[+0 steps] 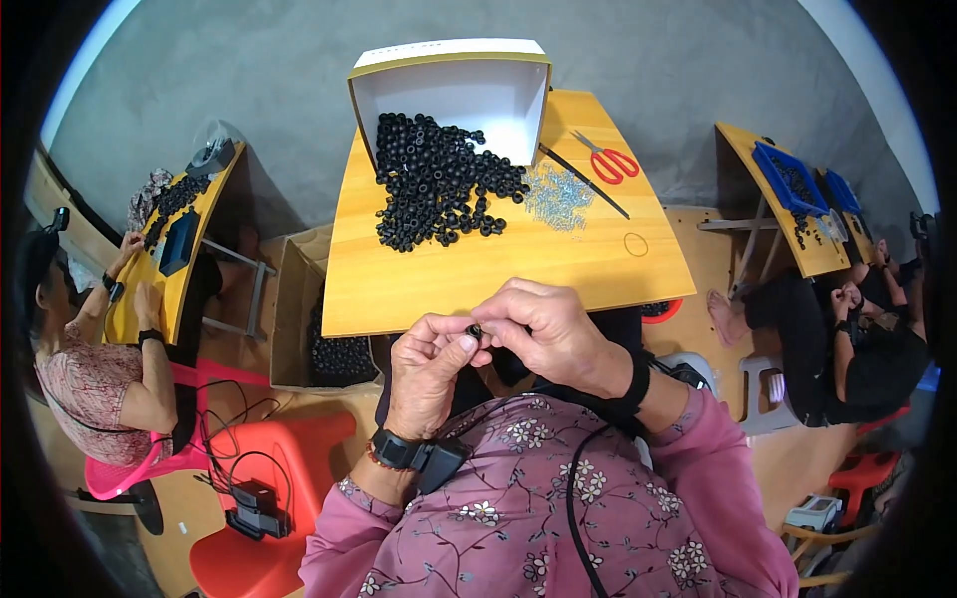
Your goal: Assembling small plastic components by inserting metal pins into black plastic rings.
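Just off the table's near edge, my left hand (431,371) pinches a small black round part (474,330) between thumb and fingers. My right hand (554,334) meets it there, its thumb and forefinger pressed together at the part. Whatever the right fingertips hold is too small to make out. Beyond my hands, a heap of black ring-like parts (424,184) spills from a white-lined box (451,100) lying on its side. To the right of the heap lies a pile of small, shiny, silvery pieces (560,196).
On the yellow table (399,289) lie red-handled scissors (604,159), a thin black stick (588,182) and a rubber band (635,244). A carton (299,299) of black parts stands left below. A red chair (249,498) holds a black device. People sit at side tables, left and right.
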{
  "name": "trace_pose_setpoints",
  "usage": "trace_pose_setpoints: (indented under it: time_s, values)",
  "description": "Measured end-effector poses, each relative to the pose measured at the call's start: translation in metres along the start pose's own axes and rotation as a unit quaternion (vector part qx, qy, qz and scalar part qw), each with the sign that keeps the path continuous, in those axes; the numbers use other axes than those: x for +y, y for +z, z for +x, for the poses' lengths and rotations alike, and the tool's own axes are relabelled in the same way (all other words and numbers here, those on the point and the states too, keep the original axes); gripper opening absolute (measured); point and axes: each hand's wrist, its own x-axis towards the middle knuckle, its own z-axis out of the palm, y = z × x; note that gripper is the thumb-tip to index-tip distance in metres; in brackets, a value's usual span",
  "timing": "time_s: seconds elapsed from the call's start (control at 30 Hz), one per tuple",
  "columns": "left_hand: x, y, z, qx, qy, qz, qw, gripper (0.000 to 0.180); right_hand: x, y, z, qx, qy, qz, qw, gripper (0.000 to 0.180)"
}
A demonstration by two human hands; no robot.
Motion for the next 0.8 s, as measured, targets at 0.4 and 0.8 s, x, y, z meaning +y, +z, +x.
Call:
trace_pose_setpoints:
  time_s: [0.4,0.8]
  values:
    - [-0.009,-0.006,-0.001,-0.021,-0.005,0.005,1.000,0.010,-0.012,-0.001,-0.006,-0.037,-0.071,-0.064,0.995,0.029]
    - [-0.008,-0.011,0.001,-0.027,-0.029,-0.028,0.999,0.012,0.002,0.006,-0.012,-0.004,-0.020,0.022,1.000,0.017]
